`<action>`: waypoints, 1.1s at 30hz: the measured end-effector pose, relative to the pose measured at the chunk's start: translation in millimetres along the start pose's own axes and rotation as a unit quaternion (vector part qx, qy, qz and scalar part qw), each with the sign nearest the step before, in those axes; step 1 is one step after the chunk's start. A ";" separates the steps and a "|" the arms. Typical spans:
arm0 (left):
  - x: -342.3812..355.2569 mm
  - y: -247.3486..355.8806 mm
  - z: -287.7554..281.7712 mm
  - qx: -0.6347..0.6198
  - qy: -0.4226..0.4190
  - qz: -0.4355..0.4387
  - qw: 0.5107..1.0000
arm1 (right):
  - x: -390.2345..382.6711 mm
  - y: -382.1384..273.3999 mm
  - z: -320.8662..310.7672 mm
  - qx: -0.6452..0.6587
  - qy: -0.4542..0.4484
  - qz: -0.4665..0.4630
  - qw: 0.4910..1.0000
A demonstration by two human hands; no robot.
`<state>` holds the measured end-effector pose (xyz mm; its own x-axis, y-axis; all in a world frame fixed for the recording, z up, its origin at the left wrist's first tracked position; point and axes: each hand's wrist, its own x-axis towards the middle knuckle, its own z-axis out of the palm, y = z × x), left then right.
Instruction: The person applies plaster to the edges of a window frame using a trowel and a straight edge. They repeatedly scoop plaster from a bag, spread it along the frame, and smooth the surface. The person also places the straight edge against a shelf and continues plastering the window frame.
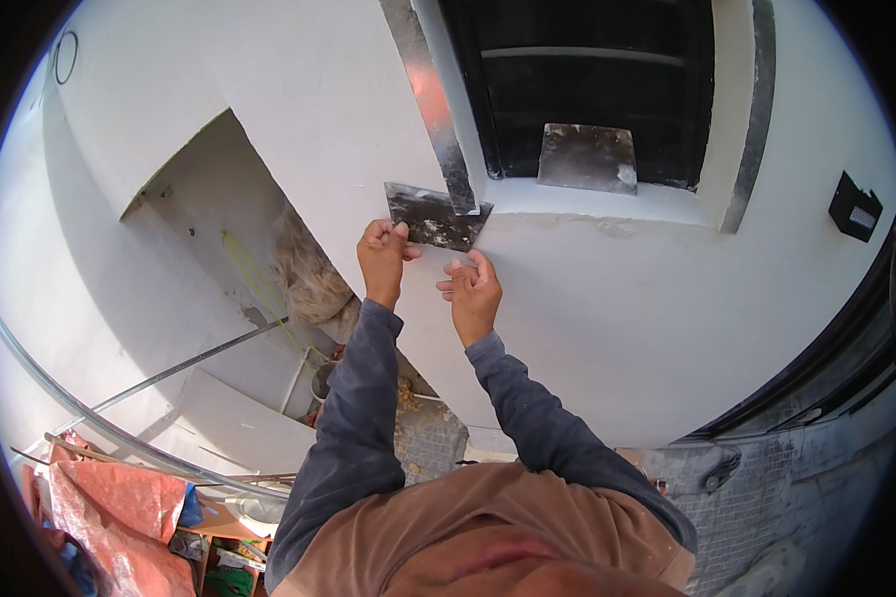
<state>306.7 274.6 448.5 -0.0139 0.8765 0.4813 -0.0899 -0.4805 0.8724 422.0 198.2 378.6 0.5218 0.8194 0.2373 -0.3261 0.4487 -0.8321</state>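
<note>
A dark, stained tile piece is held up against the white wall, at the lower end of a dark strip that edges the window opening. My left hand pinches its lower left corner between thumb and fingers. At the lower right corner, my right hand has its fingertips on the tile's edge, with the other fingers curled. The lower end of the dark edge strip overlaps the tile's upper right part. A second dark tile piece leans upright on the white window sill.
To the right, a small black box is fixed on the wall. A wall recess on the left holds a sack. A metal bar crosses there. Lower left lies a reddish tarp. Grey paving stretches below.
</note>
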 end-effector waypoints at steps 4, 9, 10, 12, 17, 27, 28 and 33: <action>4.0 11.1 -5.1 0.037 -0.032 0.015 0.999 | 15.2 3.8 3.9 0.033 0.017 -0.028 0.999; 11.8 26.0 -4.6 0.163 -0.022 0.050 0.985 | 23.5 14.9 11.9 0.064 0.038 -0.024 0.997; 12.5 26.5 -3.5 0.176 -0.013 0.059 0.983 | 23.4 16.6 13.7 0.063 0.042 -0.058 0.995; 12.9 24.5 -0.7 0.205 0.021 0.073 0.976 | 23.7 18.9 16.8 0.090 0.047 -0.070 0.992; 15.7 17.5 0.6 0.321 0.075 0.122 0.936 | 26.1 18.5 20.6 0.030 0.061 -0.105 0.992; 10.2 21.6 7.1 0.172 0.054 0.094 0.979 | 25.4 5.7 21.6 -0.051 0.068 -0.158 0.984; 9.8 21.5 7.0 0.165 0.055 0.090 0.981 | 25.0 3.3 21.6 -0.070 0.068 -0.170 0.980; 10.6 18.4 4.7 0.138 0.057 0.068 0.986 | 25.3 -4.6 21.4 -0.100 0.071 -0.171 0.978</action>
<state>309.6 274.9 470.1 -0.1204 0.7932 0.5969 0.1953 -0.5706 0.7977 419.8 224.5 399.1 0.6826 0.5693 0.4582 0.0396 0.5973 -0.8011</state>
